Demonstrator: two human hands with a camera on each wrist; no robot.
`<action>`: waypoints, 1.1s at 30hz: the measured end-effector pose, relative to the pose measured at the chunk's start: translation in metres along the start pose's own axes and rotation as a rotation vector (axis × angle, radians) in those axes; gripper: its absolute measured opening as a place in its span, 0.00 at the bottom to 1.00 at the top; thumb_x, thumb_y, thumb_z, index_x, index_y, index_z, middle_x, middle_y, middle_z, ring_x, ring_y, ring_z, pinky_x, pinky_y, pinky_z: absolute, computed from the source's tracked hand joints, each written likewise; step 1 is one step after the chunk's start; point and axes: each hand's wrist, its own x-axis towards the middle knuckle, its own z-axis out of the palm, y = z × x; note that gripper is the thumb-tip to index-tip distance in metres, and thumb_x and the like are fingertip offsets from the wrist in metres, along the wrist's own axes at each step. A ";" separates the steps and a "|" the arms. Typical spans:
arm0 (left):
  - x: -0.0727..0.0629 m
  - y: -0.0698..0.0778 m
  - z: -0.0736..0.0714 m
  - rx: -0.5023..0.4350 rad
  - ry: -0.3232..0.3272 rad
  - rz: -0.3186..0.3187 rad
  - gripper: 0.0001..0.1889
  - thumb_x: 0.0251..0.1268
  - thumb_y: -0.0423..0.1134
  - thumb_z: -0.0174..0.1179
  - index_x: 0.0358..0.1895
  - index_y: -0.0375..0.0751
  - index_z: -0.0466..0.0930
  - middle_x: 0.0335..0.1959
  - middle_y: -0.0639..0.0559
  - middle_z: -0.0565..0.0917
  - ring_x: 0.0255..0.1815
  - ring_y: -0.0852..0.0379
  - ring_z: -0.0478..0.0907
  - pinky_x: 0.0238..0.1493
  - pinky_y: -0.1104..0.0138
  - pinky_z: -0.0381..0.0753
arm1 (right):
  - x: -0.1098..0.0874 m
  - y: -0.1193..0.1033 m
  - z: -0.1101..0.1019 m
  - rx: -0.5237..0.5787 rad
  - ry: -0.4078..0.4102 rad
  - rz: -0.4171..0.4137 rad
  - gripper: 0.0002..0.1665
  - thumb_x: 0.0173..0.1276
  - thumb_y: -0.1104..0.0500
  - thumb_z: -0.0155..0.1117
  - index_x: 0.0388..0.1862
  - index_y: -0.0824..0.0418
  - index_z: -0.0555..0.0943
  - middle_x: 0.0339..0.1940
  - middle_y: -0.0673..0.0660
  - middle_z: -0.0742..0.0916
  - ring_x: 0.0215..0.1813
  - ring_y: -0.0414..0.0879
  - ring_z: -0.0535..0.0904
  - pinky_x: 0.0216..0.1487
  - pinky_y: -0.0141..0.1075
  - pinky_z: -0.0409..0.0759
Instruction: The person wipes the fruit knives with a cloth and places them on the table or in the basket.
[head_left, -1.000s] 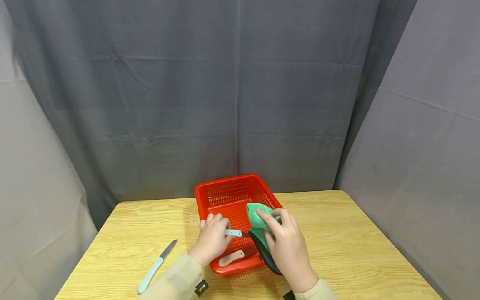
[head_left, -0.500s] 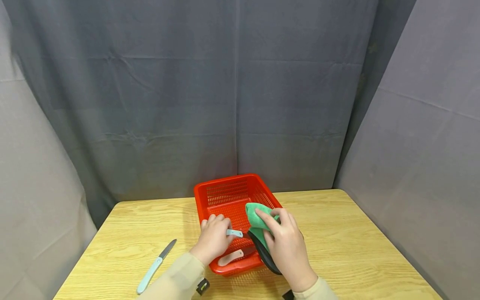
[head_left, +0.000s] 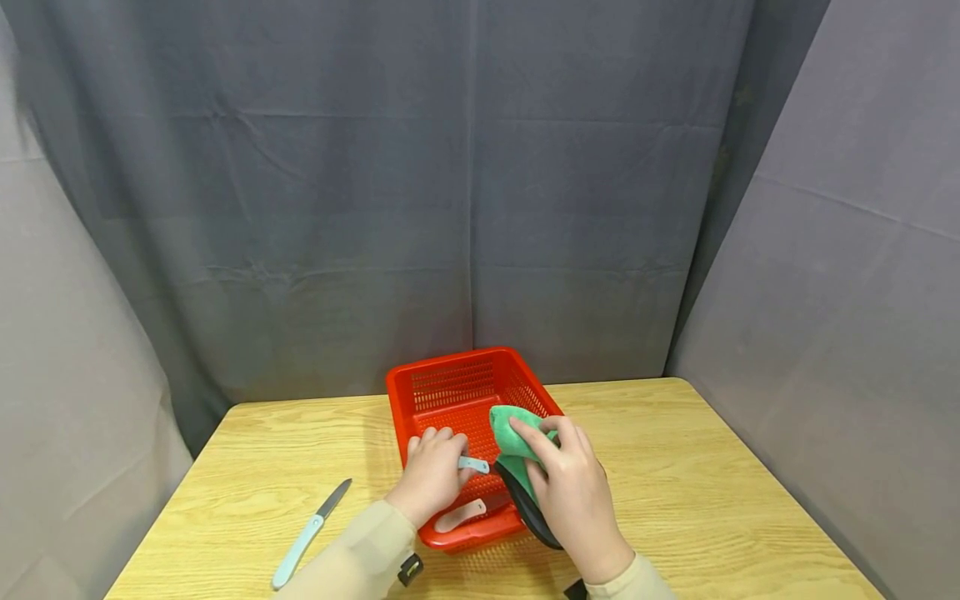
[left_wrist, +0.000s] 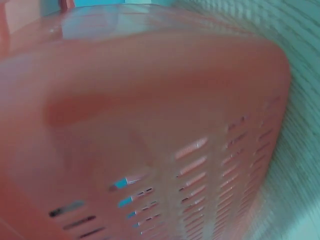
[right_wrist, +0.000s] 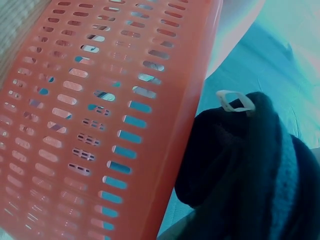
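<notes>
As my left hand (head_left: 429, 479) grips a blue-handled knife (head_left: 474, 465) over the red basket (head_left: 450, 361), my right hand (head_left: 576, 492) holds a green-and-black cloth (head_left: 510, 425) by the blade, wiping seemingly midway, the pink-handled knife (head_left: 459, 517) inside perhaps done, another knife (head_left: 302, 549) outside perhaps waiting.

Grey cloth (head_left: 337, 208) hangs on 3 sides of a wood-grain table (head_left: 675, 467).

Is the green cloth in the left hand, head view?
No, the right hand holds the green cloth; the left hand holds a light-blue handle.
</notes>
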 end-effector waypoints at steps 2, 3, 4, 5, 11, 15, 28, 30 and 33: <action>0.001 0.000 0.000 0.002 -0.002 0.003 0.12 0.60 0.43 0.75 0.33 0.49 0.78 0.28 0.58 0.72 0.34 0.56 0.63 0.39 0.62 0.57 | 0.000 0.000 0.000 0.000 0.001 0.001 0.34 0.53 0.70 0.81 0.58 0.50 0.87 0.45 0.57 0.80 0.43 0.50 0.77 0.38 0.41 0.87; 0.001 0.001 0.001 0.005 -0.003 0.005 0.12 0.60 0.43 0.75 0.33 0.49 0.78 0.28 0.58 0.72 0.34 0.56 0.63 0.39 0.62 0.57 | 0.000 0.000 0.000 0.000 0.000 0.001 0.34 0.53 0.70 0.81 0.59 0.50 0.87 0.45 0.57 0.80 0.43 0.50 0.77 0.38 0.41 0.87; 0.001 0.001 0.001 0.009 -0.003 0.007 0.12 0.59 0.43 0.75 0.33 0.49 0.78 0.28 0.58 0.72 0.34 0.56 0.64 0.39 0.62 0.57 | 0.000 0.000 0.000 0.000 0.000 0.001 0.34 0.53 0.70 0.81 0.59 0.50 0.86 0.45 0.57 0.80 0.43 0.50 0.77 0.38 0.41 0.87; 0.001 0.001 0.001 0.013 -0.004 0.010 0.12 0.59 0.42 0.75 0.32 0.49 0.77 0.28 0.58 0.72 0.34 0.56 0.64 0.39 0.62 0.58 | 0.000 0.000 0.000 0.000 -0.001 0.001 0.34 0.53 0.70 0.81 0.59 0.49 0.86 0.45 0.57 0.80 0.43 0.50 0.77 0.38 0.41 0.87; 0.001 -0.001 0.003 0.021 -0.012 0.014 0.12 0.60 0.44 0.74 0.32 0.49 0.77 0.30 0.57 0.74 0.36 0.54 0.67 0.41 0.61 0.61 | 0.000 0.001 0.000 0.000 0.004 0.001 0.34 0.52 0.70 0.81 0.58 0.50 0.87 0.45 0.57 0.80 0.43 0.51 0.77 0.38 0.41 0.87; 0.001 -0.001 0.000 -0.011 -0.014 -0.007 0.12 0.62 0.46 0.73 0.36 0.46 0.80 0.34 0.55 0.77 0.40 0.52 0.69 0.42 0.59 0.65 | 0.000 0.001 0.001 -0.002 0.009 -0.003 0.34 0.52 0.71 0.81 0.58 0.50 0.87 0.45 0.57 0.80 0.43 0.51 0.78 0.38 0.42 0.87; -0.009 -0.008 -0.019 -0.132 0.130 -0.018 0.08 0.64 0.43 0.70 0.34 0.47 0.81 0.33 0.54 0.79 0.36 0.56 0.70 0.38 0.63 0.72 | 0.000 0.001 0.001 -0.008 0.018 -0.009 0.34 0.52 0.71 0.81 0.58 0.50 0.87 0.45 0.57 0.81 0.43 0.50 0.77 0.38 0.41 0.87; -0.012 -0.009 -0.023 -0.140 0.154 -0.030 0.08 0.65 0.43 0.70 0.34 0.49 0.80 0.33 0.55 0.79 0.36 0.57 0.70 0.38 0.64 0.72 | 0.000 0.001 0.001 -0.010 0.018 -0.010 0.34 0.52 0.72 0.80 0.58 0.50 0.87 0.45 0.57 0.81 0.43 0.50 0.77 0.38 0.41 0.86; -0.017 -0.011 -0.029 -0.169 0.206 -0.047 0.07 0.66 0.42 0.69 0.32 0.49 0.80 0.32 0.55 0.79 0.35 0.57 0.70 0.40 0.63 0.73 | 0.000 0.001 0.001 -0.008 0.019 -0.011 0.34 0.52 0.72 0.80 0.58 0.50 0.87 0.44 0.57 0.80 0.43 0.50 0.77 0.38 0.41 0.86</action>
